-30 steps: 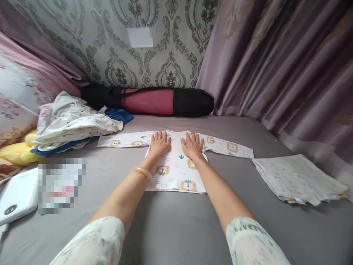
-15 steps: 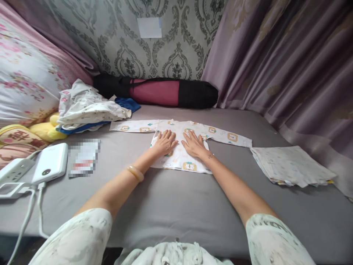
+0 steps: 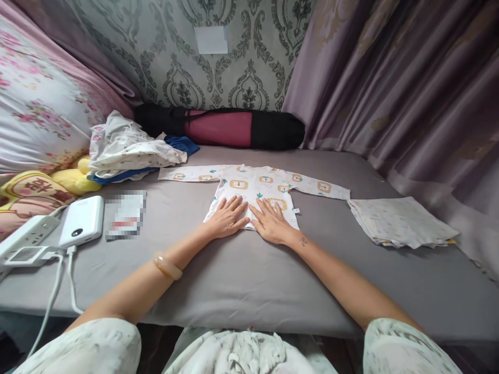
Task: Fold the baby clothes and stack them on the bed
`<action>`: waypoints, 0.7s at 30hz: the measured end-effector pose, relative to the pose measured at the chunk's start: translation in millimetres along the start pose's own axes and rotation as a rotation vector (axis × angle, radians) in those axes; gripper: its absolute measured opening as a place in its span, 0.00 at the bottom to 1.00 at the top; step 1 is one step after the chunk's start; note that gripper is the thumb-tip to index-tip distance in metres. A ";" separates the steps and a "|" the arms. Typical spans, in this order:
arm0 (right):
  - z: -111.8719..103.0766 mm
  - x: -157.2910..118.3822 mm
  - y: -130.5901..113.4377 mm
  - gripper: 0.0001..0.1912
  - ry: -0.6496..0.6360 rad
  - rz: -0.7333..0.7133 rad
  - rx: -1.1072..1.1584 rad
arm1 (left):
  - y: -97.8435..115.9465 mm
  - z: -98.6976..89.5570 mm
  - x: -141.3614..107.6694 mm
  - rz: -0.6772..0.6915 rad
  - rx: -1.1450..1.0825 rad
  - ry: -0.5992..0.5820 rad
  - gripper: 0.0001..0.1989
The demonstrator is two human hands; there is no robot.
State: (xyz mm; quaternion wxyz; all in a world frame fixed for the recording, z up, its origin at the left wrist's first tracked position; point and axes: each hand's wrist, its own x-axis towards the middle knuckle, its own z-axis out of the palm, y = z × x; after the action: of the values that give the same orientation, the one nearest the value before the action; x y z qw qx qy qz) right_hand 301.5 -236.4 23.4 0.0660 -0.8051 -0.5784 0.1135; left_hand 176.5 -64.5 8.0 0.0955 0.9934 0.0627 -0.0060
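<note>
A small white long-sleeved shirt [image 3: 255, 184] with a lion print lies spread flat, its sleeves stretched out to both sides and its collar away from me. My left hand [image 3: 228, 217] rests palm down on the lower left of the shirt, fingers spread. Beside it, my right hand [image 3: 273, 221] lies flat on the lower right, its fingers spread too. Both hands cover parts of the hem. A small white tag sticks out at the shirt's right side.
The shirt lies on a grey bed sheet [image 3: 241, 275]. At right sits a stack of folded cloth [image 3: 401, 221]; at left, a heap of clothes [image 3: 128, 148], a white power bank [image 3: 82, 221] and a power strip [image 3: 29, 239]. A black and red long bag [image 3: 218, 128] lies along the wall.
Both hands have slid toward me over the shirt, from its middle down to the hem, and lie closer together. The lion prints on the chest are uncovered. The view has shifted slightly.
</note>
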 end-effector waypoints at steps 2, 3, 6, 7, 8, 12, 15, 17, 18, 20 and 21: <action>-1.8 -8.3 -3.8 0.31 -0.017 -0.009 0.014 | -1.7 -0.6 -3.5 -0.020 -0.004 -0.001 0.36; -2.8 -12.8 -5.1 0.31 -0.026 -0.013 0.021 | -2.4 -0.7 -4.4 -0.031 -0.004 -0.001 0.37; -5.6 -28.0 -6.7 0.30 -0.060 -0.033 0.056 | -3.6 0.3 -5.2 -0.046 0.012 -0.006 0.38; -6.5 -33.7 -6.3 0.30 -0.074 -0.041 0.072 | -3.7 1.0 -5.2 -0.045 0.021 -0.009 0.38; -7.4 -39.7 -5.6 0.30 -0.088 -0.048 0.089 | -3.8 1.8 -5.1 -0.041 0.032 -0.011 0.38; -13.4 -65.6 2.4 0.30 -0.153 -0.072 0.170 | -3.4 5.3 -5.3 -0.031 0.074 0.008 0.36; -24.6 -82.7 15.3 0.30 -0.218 -0.082 0.263 | -3.5 7.6 -5.5 -0.020 0.100 0.023 0.35; -35.8 -89.3 28.7 0.29 -0.254 -0.106 0.358 | -3.9 8.8 -5.5 -0.019 0.112 0.028 0.34; -42.0 -90.6 37.3 0.27 -0.264 -0.114 0.428 | -4.1 9.2 -5.5 -0.022 0.116 0.027 0.34; -53.9 -88.7 59.2 0.23 -0.247 -0.083 0.602 | -4.3 9.8 -5.5 -0.032 0.124 0.024 0.34; -59.1 -85.9 72.7 0.23 -0.217 -0.035 0.686 | -4.3 10.0 -5.5 -0.036 0.127 0.023 0.34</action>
State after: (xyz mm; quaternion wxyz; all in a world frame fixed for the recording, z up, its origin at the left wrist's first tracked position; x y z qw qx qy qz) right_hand 357.2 -339.6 72.3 0.2724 -0.7094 -0.5240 0.3847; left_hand 170.5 -62.8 -2.5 0.0315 0.9962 0.0813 -0.0002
